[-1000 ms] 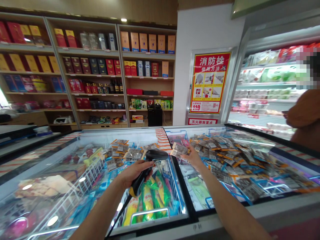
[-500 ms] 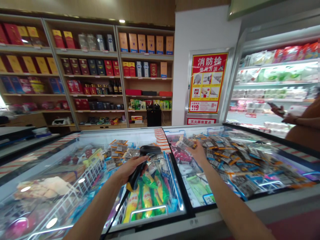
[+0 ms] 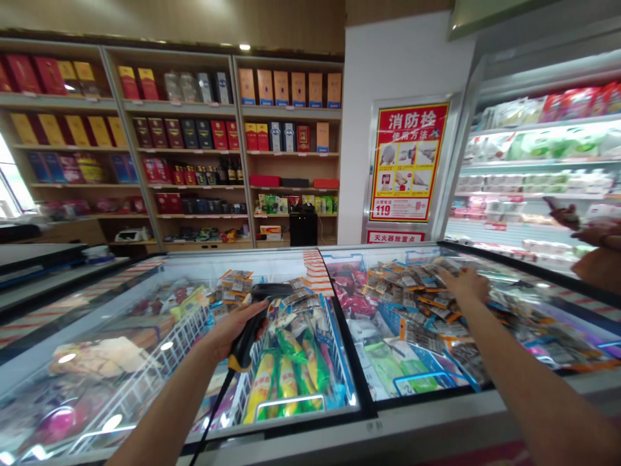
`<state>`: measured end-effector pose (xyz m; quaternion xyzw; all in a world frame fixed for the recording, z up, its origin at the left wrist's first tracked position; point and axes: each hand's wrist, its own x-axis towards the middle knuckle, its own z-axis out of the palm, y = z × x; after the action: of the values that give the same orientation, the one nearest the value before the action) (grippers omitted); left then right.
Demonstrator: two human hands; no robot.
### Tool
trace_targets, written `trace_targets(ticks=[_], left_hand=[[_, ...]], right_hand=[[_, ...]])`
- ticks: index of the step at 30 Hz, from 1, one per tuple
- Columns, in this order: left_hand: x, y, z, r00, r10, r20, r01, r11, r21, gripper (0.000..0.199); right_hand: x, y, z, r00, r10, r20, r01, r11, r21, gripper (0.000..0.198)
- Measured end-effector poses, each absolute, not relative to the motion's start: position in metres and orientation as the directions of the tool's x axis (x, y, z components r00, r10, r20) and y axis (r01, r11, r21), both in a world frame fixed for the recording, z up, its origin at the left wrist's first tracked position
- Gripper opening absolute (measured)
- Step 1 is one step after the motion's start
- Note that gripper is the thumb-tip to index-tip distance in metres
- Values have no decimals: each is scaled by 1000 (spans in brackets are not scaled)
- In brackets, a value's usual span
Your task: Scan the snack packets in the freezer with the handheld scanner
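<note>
My left hand (image 3: 237, 327) is wrapped around the handle of a black and yellow barcode scanner (image 3: 250, 330), its cable hanging down. The scanner head is over the left freezer section, close to small packaged ice creams. My right hand (image 3: 468, 288) reaches over the right section, fingers bent onto a small brown-grey packet (image 3: 447, 264) in a pile of similar packets (image 3: 427, 317) with orange and blue edges. Its fingertips are partly blurred. Below the scanner, yellow and green corn-shaped ice cream packs (image 3: 288, 382) lie in a wire basket.
A black divider (image 3: 347, 336) separates the two freezer sections (image 3: 388, 414). Green packs (image 3: 388, 366) and pink packs (image 3: 354, 294) lie left of the pile. Behind stand shelves of boxes (image 3: 194, 133) and a red poster (image 3: 410, 162). Another person's hand (image 3: 563, 213) shows at right, before a lit cooler.
My right hand has moved right, from beside the divider, where it held a packet, to over the pile. My left hand and the scanner have shifted slightly left.
</note>
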<state>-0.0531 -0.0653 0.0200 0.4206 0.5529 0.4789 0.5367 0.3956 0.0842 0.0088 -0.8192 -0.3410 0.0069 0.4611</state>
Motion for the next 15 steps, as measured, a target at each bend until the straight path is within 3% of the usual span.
trace_targets(ticks=[4, 10, 15], left_hand=[[-63, -68, 17, -81, 978, -192, -61, 188, 980, 34], [-72, -75, 12, -89, 975, -202, -105, 193, 976, 31], [-76, -77, 7, -94, 973, -209, -100, 200, 975, 32]], right_hand=[[395, 86, 9, 771, 564, 296, 557, -372, -743, 67], [371, 84, 16, 712, 571, 408, 662, -354, -661, 61], [290, 75, 15, 363, 713, 600, 882, -55, -469, 49]])
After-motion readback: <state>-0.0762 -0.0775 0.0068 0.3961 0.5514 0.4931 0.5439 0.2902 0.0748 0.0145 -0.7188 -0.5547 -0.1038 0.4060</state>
